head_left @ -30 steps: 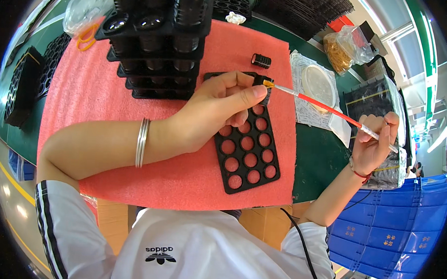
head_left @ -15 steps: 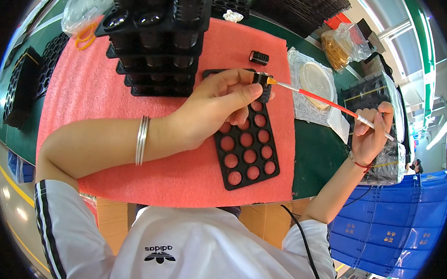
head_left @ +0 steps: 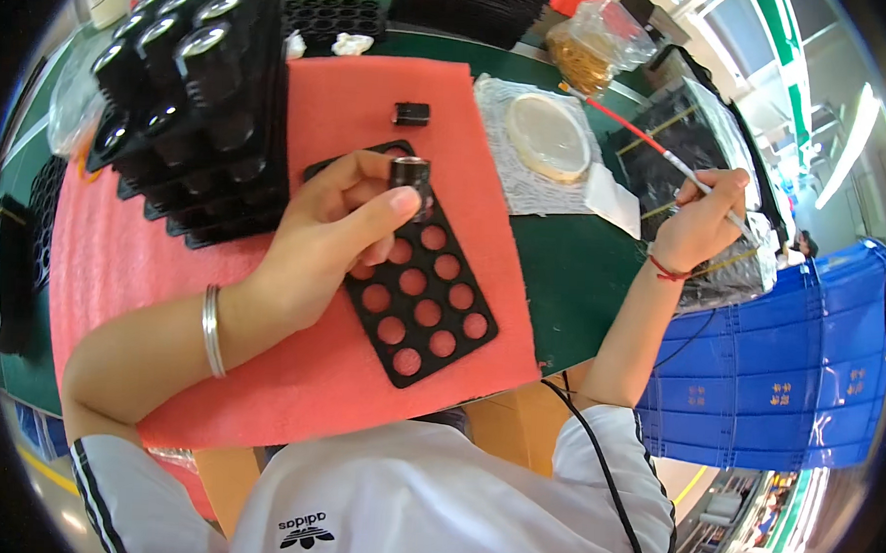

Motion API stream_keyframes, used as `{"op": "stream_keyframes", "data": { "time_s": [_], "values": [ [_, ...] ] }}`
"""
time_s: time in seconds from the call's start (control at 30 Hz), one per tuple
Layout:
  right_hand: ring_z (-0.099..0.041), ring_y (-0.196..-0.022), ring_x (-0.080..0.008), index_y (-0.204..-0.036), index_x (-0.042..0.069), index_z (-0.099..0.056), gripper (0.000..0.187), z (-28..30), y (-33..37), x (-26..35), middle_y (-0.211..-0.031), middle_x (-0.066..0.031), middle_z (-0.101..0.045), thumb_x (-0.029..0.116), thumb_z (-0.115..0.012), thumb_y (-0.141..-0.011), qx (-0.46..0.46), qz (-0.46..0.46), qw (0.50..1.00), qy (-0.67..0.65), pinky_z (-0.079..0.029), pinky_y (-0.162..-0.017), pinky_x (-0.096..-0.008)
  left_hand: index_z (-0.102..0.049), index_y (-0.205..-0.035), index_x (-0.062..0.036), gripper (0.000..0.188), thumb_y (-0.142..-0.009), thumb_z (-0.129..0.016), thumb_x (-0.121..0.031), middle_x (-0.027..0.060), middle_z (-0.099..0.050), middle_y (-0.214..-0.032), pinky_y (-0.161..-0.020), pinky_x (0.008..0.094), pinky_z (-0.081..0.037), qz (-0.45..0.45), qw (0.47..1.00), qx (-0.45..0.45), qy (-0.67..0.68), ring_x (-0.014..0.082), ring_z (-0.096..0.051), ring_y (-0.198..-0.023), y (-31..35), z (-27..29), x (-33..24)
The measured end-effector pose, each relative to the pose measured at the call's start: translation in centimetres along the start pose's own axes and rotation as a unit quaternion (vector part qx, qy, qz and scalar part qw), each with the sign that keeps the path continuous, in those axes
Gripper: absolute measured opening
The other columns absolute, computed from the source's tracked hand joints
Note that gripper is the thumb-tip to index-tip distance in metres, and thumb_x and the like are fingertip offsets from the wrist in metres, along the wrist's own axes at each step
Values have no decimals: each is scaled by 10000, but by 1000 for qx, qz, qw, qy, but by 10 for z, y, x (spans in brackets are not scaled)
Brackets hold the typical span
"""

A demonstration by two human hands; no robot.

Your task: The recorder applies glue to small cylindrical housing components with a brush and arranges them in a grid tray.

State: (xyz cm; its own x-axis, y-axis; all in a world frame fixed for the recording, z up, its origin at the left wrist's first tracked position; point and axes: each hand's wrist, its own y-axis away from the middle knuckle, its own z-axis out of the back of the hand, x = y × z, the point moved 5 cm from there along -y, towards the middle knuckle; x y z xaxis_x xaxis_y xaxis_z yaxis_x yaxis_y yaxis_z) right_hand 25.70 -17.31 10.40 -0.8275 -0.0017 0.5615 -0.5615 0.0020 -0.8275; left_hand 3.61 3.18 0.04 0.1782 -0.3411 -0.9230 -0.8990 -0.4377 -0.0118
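Observation:
My left hand [head_left: 331,237] pinches a short black ribbed cylinder [head_left: 409,174], like a lens barrel, upright between thumb and fingers; a shiny rim shows at its top. Beneath that hand lies a black tray [head_left: 436,290] with round holes, its far part partly hidden by the fingers. My right hand [head_left: 704,221], off to the right, grips a thin paintbrush [head_left: 627,126] by its pale handle end. The brush's bristles point away to the upper left, apart from the cylinder. A second black cylinder [head_left: 412,114] lies on its side on the pink foam mat [head_left: 337,94].
Stacked black trays [head_left: 208,118] holding shiny-topped cylinders stand tall at the left. Right of the mat, a round pale lidded dish [head_left: 548,138] sits on a white cloth [head_left: 501,185]. Beyond it are a clear bag of yellowish items [head_left: 581,60] and a plastic-wrapped stack [head_left: 667,128].
The brush tip, earlier against the cylinder, has swung away to the far right, near the dish and bag. My left hand keeps the cylinder. The whole view has shifted rightward.

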Motion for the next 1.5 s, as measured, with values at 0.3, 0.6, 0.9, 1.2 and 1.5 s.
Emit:
{"op": "stream_keyframes", "data": {
  "time_s": [0.3,0.6,0.9,1.2,1.5],
  "values": [
    [-379,-469,-52,-596,4,-520,443,-13,7,1,-508,5,-445,321,-495,-903,94,-25,993,61,-267,-435,-208,-493,-1000,-52,291,-822,-617,-246,-41,-480,-702,-475,178,-300,-1,1000,-3,14,32,-394,-553,0,-3,0],
    [-312,-448,-81,-585,62,-408,374,-9,0,-8,-506,-31,-364,220,-401,-925,46,-39,987,-150,-253,-431,-250,-519,-996,-64,285,-896,-489,-329,-24,-565,-816,-484,166,-324,7,999,14,30,16,-445,-557,-1,-1,2],
    [-230,-454,-83,-669,116,-378,359,-30,14,23,-475,21,-303,354,-381,-938,246,-131,844,-458,-206,-522,-259,-491,-1009,-57,266,-901,-476,-299,51,-600,-911,-473,156,-313,29,999,2,-20,38,-406,-522,-1,0,3],
    [-276,-414,-97,-679,120,-404,361,-34,18,20,-462,-1,-376,352,-341,-947,283,-117,857,-414,-235,-508,-268,-487,-1051,-53,266,-889,-505,-263,56,-598,-942,-476,154,-319,8,1000,2,1,33,-404,-522,0,0,2],
    [-269,-426,-99,-665,119,-387,357,-27,8,7,-456,2,-349,337,-357,-946,217,-134,875,-411,-228,-510,-264,-488,-1064,-36,268,-897,-488,-245,56,-593,-1015,-496,147,-345,-8,999,35,24,34,-409,-529,1,-3,0]
  ]
}}
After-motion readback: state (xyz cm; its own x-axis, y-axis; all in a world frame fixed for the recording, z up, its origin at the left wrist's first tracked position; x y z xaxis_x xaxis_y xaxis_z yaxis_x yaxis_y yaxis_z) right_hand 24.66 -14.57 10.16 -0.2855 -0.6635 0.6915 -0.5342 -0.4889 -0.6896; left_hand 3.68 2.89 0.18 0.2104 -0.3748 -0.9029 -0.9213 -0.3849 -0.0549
